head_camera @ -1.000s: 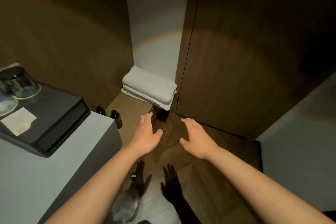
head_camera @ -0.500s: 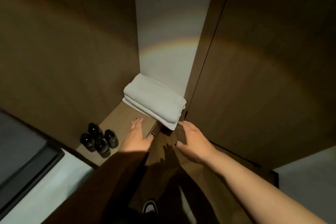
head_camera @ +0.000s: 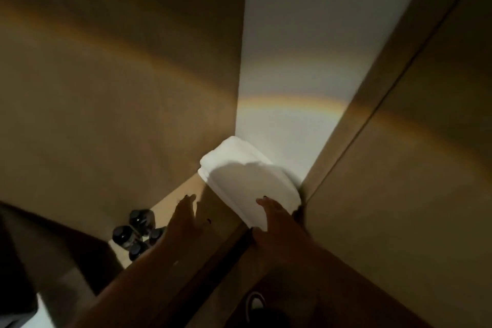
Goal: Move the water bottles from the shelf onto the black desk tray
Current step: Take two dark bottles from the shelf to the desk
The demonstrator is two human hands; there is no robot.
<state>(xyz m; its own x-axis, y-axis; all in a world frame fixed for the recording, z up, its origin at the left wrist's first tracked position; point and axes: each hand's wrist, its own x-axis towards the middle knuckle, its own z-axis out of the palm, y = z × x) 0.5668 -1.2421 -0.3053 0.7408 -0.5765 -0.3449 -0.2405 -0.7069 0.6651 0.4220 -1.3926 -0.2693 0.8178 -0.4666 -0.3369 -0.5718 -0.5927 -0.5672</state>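
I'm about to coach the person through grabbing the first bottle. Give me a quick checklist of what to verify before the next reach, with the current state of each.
1. Bottles in view: ok. A cluster of small dark-capped bottles stands on the tan wooden shelf.
2. Left hand free: ok, fingers straight, holding nothing, over the shelf right of the bottles.
3. Right hand free: ok, fingers extended at the front edge of the folded white towels, no grip on them.
4. Either hand on a bottle: not ok, neither touches one.
5. Black desk tray in sight: not ok, out of frame.
6. Bottle count and fill: cannot tell, too dark and blurred.
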